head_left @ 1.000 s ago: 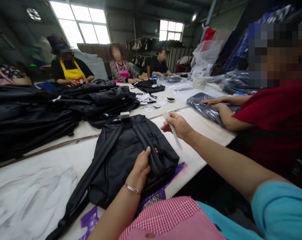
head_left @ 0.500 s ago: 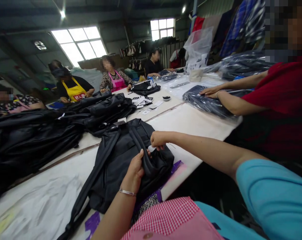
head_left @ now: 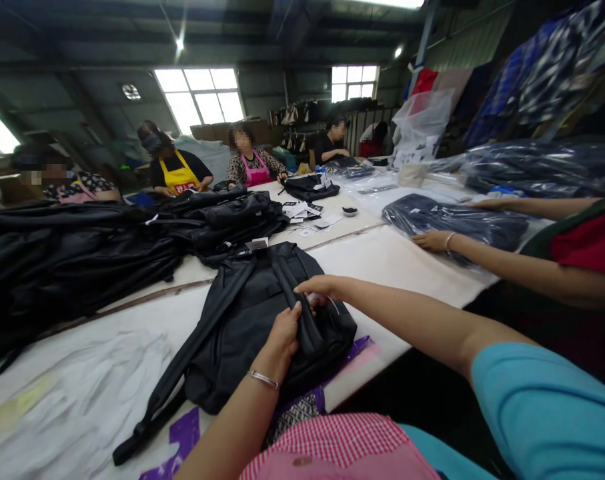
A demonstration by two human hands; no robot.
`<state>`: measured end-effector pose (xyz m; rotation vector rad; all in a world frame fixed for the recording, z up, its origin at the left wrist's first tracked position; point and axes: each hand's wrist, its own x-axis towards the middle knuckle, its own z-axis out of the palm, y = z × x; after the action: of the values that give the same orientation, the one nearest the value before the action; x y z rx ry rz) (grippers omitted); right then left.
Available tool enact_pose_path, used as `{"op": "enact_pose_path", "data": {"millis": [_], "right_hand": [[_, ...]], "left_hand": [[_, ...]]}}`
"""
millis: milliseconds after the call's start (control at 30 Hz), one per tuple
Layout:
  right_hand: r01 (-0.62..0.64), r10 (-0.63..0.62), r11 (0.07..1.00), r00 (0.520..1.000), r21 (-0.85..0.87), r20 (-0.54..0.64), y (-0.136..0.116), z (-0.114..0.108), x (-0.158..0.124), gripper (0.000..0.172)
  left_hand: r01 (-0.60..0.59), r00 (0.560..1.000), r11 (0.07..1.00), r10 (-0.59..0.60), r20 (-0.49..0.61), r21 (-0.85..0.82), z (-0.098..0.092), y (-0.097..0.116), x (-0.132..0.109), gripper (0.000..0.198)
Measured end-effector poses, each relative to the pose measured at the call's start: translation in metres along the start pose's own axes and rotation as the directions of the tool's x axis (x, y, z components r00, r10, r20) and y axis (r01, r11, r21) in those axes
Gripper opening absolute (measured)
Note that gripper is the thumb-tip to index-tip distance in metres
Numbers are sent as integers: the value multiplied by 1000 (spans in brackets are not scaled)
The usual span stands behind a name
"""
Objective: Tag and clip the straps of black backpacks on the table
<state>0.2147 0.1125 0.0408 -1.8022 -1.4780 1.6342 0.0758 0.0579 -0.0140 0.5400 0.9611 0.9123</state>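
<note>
A black backpack (head_left: pixel 252 313) lies flat on the white table (head_left: pixel 402 260) in front of me, straps up. My left hand (head_left: pixel 282 340), with a bangle at the wrist, is closed round the lower end of one shoulder strap (head_left: pixel 302 320). My right hand (head_left: pixel 319 290) reaches across and pinches at the same strap right beside the left thumb; a small white slip (head_left: pixel 332 303) shows at its fingertips.
A heap of black backpacks (head_left: pixel 82 247) covers the table's left half. Paper tags (head_left: pixel 307 213) lie scattered further back. A person in red at the right presses a bagged backpack (head_left: pixel 452 223). Several other people sit at the far end. Purple bags (head_left: pixel 182 433) lie under my backpack.
My right hand, which held a white paper strip up over the table, has come down to the strap beside my left hand. The left hand kept its grip. The view shifted slightly.
</note>
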Motion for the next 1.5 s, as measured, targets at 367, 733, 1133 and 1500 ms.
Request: {"op": "enact_pose_path", "data": {"millis": [367,733,1133,1500], "right_hand": [[-49,46,993,998,107,36,7,10,2,37],[0,-17,991,991,131,130,9,8,1,41],[40,-34,972,999,-232,31,6,-17,-12,13],[50,-54,977,998,-209,-14,7,15,-1,18]], "left_hand": [[11,996,995,-2,93,-96,-2,10,-16,12],[-211,964,968,183,-193,-137,5,-5,-23,20],[-261,952,960,238,-191,-102,0,-7,-24,15],[-193,964,942,130,-231,-276,-6,-7,-17,17]]}}
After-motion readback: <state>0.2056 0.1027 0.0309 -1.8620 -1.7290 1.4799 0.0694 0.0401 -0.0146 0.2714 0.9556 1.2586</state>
